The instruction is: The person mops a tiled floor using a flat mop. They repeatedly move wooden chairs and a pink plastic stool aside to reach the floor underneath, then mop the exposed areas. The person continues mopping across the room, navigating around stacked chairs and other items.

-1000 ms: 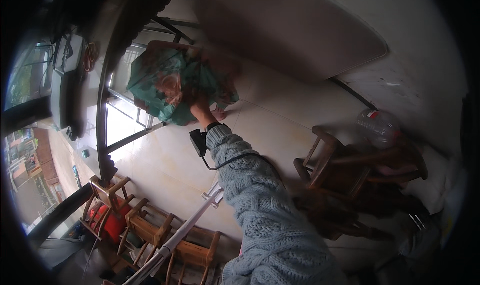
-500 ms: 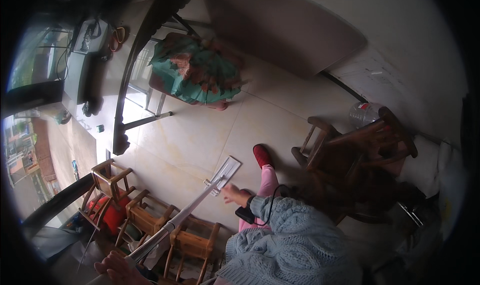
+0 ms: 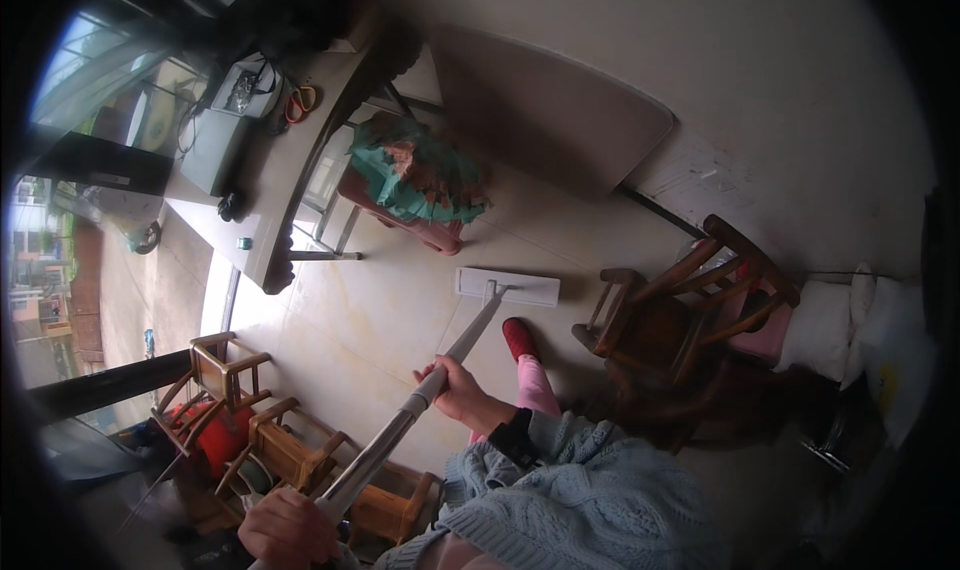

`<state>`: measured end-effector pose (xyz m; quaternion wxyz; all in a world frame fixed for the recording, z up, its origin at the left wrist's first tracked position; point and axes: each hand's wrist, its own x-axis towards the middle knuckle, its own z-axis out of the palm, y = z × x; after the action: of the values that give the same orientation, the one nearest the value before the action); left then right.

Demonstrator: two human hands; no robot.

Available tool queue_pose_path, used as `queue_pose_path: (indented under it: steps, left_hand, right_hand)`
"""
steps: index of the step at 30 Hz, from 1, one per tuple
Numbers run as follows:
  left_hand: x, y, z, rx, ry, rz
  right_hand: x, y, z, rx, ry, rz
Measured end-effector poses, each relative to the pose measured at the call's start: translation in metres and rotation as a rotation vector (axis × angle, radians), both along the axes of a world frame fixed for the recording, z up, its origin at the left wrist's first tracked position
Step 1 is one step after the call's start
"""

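Observation:
A flat mop with a pale rectangular head (image 3: 538, 290) lies with that head on the tiled floor, just beyond a red shoe (image 3: 519, 339). Its silver-grey pole (image 3: 375, 462) slants down toward the lower left. My left hand (image 3: 290, 528) grips the upper end of the pole near the bottom edge of the view. Farther down the pole, my right hand (image 3: 462, 394), with a black band at the wrist, is closed around it. A light-blue knitted sleeve (image 3: 570, 435) covers my right forearm.
Small wooden chairs (image 3: 290, 450) stand at lower left beside a red object (image 3: 225, 438). A dark wooden chair (image 3: 665, 315) is at right. Ahead, a stool (image 3: 400, 218) bears green cloth, beside a table (image 3: 265, 200). A brown board (image 3: 545, 110) leans on the wall.
My right hand, earlier off the pole with fingers apart, now grips it. The mop head has moved away and to the right and turned. My left hand has shifted right with the pole.

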<state>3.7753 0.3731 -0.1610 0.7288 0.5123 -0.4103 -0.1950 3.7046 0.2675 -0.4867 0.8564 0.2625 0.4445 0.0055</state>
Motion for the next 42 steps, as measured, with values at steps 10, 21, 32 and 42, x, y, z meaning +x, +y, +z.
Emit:
queue_pose_path:
  steps: [10,21,32,42]
  left_hand:
    - [-0.007,-0.078,-0.025,0.052,0.058,0.28]
    - [0.021,-0.123,-0.019,0.04,-0.094,-0.126]
    - [-0.021,-0.058,-0.036,0.203,0.164,0.4]
    - [-0.027,0.059,0.043,0.379,0.02,-0.027]
  right_hand:
    - [0.056,-0.14,-0.079,-0.113,-0.154,-0.198]
    - [0.061,-0.187,-0.063,-0.048,-0.122,-0.279]
    - [0.036,-0.114,-0.095,-0.731,-0.104,0.099]
    - [-0.03,0.063,-0.047,-0.173,0.089,0.146]
